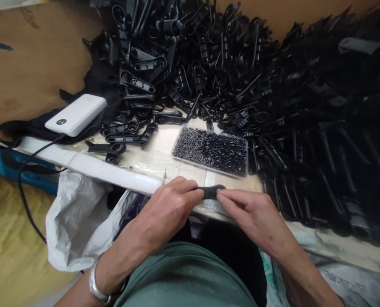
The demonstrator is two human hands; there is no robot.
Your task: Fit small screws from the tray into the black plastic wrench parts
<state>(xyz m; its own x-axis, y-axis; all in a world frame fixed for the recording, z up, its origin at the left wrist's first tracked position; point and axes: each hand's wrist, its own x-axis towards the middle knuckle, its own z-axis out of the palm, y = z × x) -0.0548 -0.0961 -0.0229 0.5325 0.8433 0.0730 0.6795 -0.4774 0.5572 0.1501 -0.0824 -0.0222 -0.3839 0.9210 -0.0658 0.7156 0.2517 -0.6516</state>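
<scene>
Just over the table's front edge, my left hand [173, 202] is closed on a small black plastic part [210, 192] with a rounded end, shaped like a handle. Its left portion is hidden by my fingers. At the part's right end, my right hand [249, 211] has thumb and forefinger pinched together, touching the part. Whatever lies between those fingertips is too small to make out. Right behind my hands is a clear plastic box [247, 160] full of tiny dark pieces [209, 147], shinier on the left side and blacker on the right.
A large heap of black plastic parts [196, 64] covers the back and right of the table [151, 157]. Several loose ones [122, 138] lie left of the box. A white power bank [76, 114] with a black cable [23, 192] rests at left. Below hangs a white sack [74, 221].
</scene>
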